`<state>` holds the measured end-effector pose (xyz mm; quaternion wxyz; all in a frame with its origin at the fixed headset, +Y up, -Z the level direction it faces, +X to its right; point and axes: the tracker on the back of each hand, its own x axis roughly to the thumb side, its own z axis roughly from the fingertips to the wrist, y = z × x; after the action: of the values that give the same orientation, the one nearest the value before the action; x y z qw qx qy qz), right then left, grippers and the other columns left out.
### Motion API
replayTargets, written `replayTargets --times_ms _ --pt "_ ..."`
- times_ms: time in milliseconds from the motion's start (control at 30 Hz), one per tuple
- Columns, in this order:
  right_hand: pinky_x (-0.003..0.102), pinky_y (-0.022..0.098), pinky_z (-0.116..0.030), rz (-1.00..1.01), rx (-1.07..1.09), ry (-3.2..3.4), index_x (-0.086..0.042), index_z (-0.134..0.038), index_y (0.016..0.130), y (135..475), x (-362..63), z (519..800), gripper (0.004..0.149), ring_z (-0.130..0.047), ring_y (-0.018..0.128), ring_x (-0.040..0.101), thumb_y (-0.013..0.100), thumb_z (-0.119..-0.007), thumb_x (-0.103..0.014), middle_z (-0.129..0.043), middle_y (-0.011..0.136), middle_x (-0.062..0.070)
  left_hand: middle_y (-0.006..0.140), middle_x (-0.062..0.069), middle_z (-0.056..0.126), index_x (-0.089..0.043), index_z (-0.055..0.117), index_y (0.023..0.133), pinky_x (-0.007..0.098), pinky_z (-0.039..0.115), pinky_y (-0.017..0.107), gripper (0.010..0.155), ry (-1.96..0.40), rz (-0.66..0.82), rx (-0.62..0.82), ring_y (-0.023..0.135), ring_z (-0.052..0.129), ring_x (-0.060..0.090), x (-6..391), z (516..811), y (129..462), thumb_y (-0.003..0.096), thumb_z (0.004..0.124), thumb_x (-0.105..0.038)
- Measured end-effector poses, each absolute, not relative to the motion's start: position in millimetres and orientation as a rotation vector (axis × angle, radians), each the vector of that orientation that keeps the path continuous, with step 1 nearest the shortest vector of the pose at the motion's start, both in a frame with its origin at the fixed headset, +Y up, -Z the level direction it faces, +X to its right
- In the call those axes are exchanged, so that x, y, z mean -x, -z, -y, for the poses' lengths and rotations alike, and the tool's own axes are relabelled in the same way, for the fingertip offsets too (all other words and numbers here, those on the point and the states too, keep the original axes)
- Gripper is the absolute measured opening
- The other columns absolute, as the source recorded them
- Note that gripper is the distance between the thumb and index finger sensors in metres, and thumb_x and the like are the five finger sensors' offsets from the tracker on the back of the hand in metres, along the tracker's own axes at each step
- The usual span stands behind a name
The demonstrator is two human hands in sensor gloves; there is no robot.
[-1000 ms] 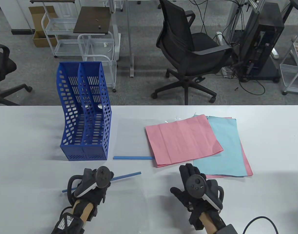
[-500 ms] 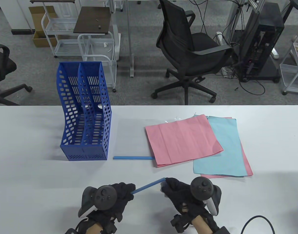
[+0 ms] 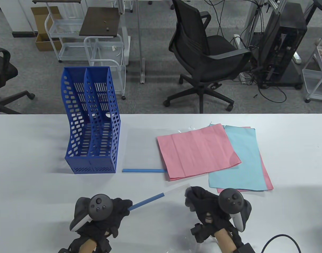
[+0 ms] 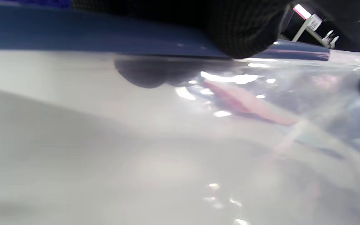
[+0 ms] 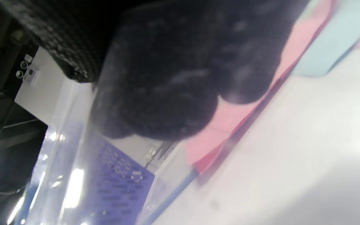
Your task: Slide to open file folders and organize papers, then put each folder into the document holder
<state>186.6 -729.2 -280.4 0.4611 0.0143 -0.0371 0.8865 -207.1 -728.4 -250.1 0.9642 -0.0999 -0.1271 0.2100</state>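
A clear file folder [image 3: 174, 190] lies near the table's front edge between my hands. My left hand [image 3: 108, 210] grips one end of its blue slide bar [image 3: 146, 201], which sticks out up and to the right, partly off the folder's edge. My right hand [image 3: 203, 203] pinches the folder's far corner. In the left wrist view the bar [image 4: 73, 34] runs under my fingers [image 4: 245, 31] above the shiny plastic [image 4: 261, 125]. The right wrist view shows my fingers [image 5: 183, 78] behind clear plastic [image 5: 73, 156]. The blue document holder [image 3: 92, 126] stands at the back left.
A second clear folder [image 3: 142, 147] with its blue bar [image 3: 143, 170] lies beside the holder. Pink papers [image 3: 197, 150] overlap it and rest on light blue sheets [image 3: 242, 163] at the right. Office chairs and carts stand beyond the table's far edge.
My right hand left the table, came to the bar's far end, then took the folder's corner. My left hand has drawn the blue bar leftward, so part of the folder's edge is bare.
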Motion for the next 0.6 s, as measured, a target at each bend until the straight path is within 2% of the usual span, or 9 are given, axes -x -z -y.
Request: replayTargets --times_ms 200,367,600 --pt "0.035 0.036 -0.093 0.157 0.037 -2.143 -0.022 -0.096 0.067 283.5 -210.8 723.0 0.041 -0.106 0.023 0.010 0.034 -0.085 -0.043 -0.108 0.043 -0.003 0.077 -0.001 0.101 -0.036 0.098 0.083 0.049 0.081 0.061 0.044 -0.363 0.166 0.287 0.064 0.105 0.023 232.5 729.1 257.1 0.0425 0.082 -0.037" --pt "0.036 0.037 -0.093 0.199 0.137 -2.138 -0.022 -0.096 0.068 286.0 -239.9 718.7 0.041 -0.106 0.024 0.010 0.035 -0.084 -0.043 -0.108 0.044 -0.003 0.077 -0.002 0.102 -0.035 0.099 0.082 0.050 0.081 0.063 0.043 -0.289 -0.002 0.326 0.066 0.105 0.023 267.0 735.7 265.1 0.0419 0.083 -0.037" --pt "0.036 0.038 -0.092 0.236 0.174 -2.042 -0.022 -0.094 0.070 286.1 -260.2 717.0 0.041 -0.106 0.026 0.010 0.036 -0.084 -0.043 -0.107 0.046 -0.004 0.065 0.006 0.109 -0.021 0.097 0.082 0.045 0.091 0.052 0.045 -0.364 -0.152 0.400 0.050 0.115 0.022 291.6 745.7 269.3 0.0417 0.089 -0.039"
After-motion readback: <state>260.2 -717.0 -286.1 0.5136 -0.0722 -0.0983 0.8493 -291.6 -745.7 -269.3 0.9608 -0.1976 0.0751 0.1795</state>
